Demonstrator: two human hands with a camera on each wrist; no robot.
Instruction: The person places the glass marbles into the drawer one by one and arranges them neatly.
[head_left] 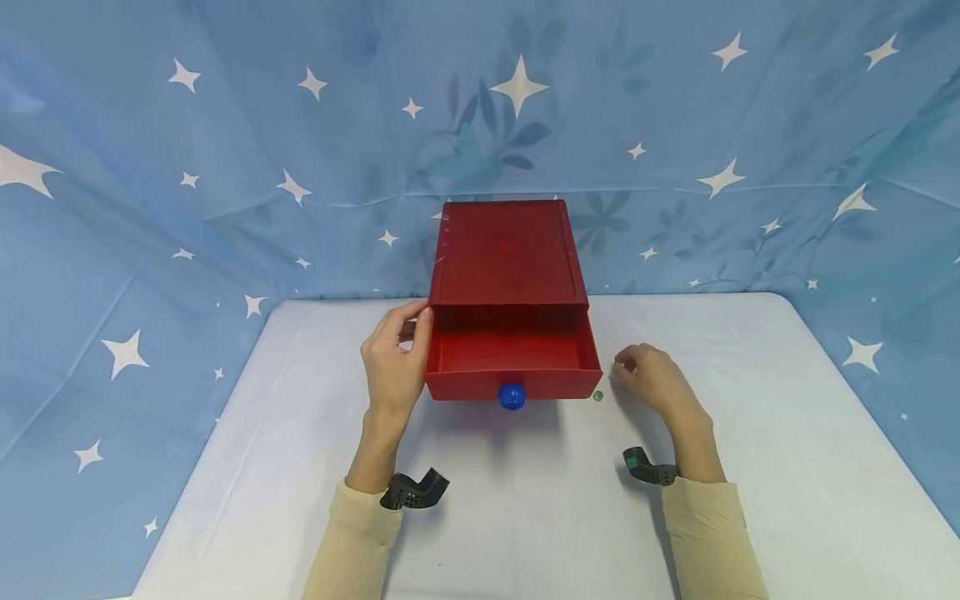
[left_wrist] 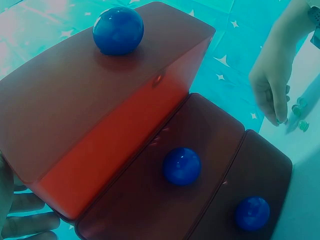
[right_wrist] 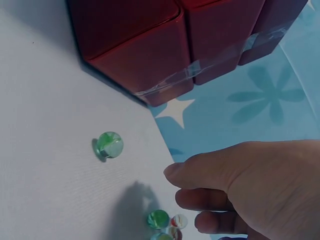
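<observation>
A red drawer box (head_left: 504, 250) with its top drawer (head_left: 513, 385) pulled out stands on the white table. That drawer shows a bare red floor and has a round blue knob (head_left: 512, 397). My left hand (head_left: 393, 354) rests against the box's left side, thumb by the front edge; its fingers (left_wrist: 30, 221) look straight beside the drawer. Right of the box, my right hand (head_left: 656, 379) hovers low with loosely bent fingers, near a group of small glass marbles (right_wrist: 158, 219). No marble shows between its thumb and fingers in the right wrist view. One green-streaked marble (right_wrist: 110, 145) lies apart.
Two lower drawers with blue knobs (left_wrist: 182, 166) stay closed beneath the pulled-out one. Clear tape (right_wrist: 194, 68) runs across the box's side. Blue star-patterned cloth (head_left: 517, 150) hangs behind and around the white table (head_left: 510, 533). Dark bands sit on both wrists.
</observation>
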